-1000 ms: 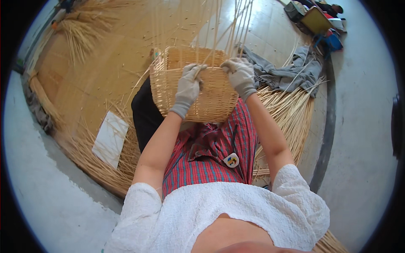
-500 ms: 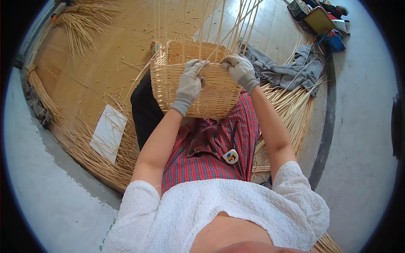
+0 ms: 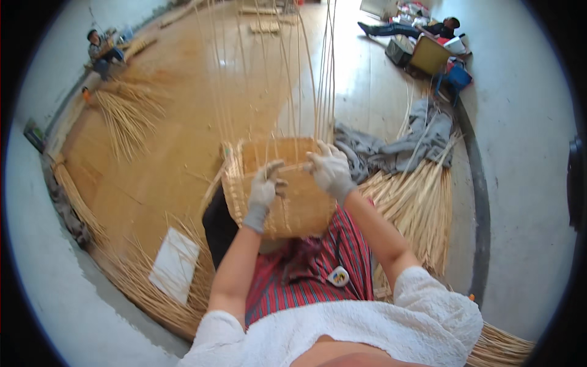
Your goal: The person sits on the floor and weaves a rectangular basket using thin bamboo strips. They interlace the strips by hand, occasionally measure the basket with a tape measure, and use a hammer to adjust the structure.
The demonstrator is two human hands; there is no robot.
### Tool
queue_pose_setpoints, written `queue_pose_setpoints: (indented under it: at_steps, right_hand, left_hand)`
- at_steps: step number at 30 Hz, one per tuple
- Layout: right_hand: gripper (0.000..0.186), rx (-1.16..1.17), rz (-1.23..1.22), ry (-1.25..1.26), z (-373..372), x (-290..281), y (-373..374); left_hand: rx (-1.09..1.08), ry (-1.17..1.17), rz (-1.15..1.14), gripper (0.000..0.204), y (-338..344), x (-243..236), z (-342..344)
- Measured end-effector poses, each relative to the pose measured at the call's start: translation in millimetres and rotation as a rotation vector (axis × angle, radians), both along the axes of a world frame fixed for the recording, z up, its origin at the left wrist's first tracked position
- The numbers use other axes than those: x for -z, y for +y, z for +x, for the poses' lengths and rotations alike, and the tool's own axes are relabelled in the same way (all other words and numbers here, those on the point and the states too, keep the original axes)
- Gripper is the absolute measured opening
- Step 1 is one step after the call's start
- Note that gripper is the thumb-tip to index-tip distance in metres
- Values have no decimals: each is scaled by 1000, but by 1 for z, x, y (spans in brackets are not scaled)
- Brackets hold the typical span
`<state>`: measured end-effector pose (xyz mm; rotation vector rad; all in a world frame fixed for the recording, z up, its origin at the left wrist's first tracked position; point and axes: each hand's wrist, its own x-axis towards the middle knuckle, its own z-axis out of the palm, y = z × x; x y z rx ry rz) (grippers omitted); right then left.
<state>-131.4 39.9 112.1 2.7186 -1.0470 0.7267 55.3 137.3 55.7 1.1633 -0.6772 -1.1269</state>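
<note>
Extending below both hands (image 3: 263, 189) (image 3: 331, 174): basket (image 3: 301, 208)

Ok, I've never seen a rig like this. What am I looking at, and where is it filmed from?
There's no machine: these are a person's own gloved hands, left and right. The view comes from the left of two fisheye cameras on that person's head, looking down, so straight edges bend. Both hands are at the near rim of a woven basket; blur hides how firmly they grip. On the floor lie loose strands, with grey cloth at right and a white sheet at left.
</note>
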Motion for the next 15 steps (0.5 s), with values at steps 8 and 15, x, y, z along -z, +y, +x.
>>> queue_pose_setpoints:
  at_steps: [8, 15]
  right_hand:
    - [35, -331, 1186, -452, 5, 87, 152]
    - [44, -160, 1763, -424, 0, 61, 175]
  left_hand:
    - [-67, 573, -131, 27, 58, 0, -10]
    - [-216, 189, 38, 27, 88, 26, 2]
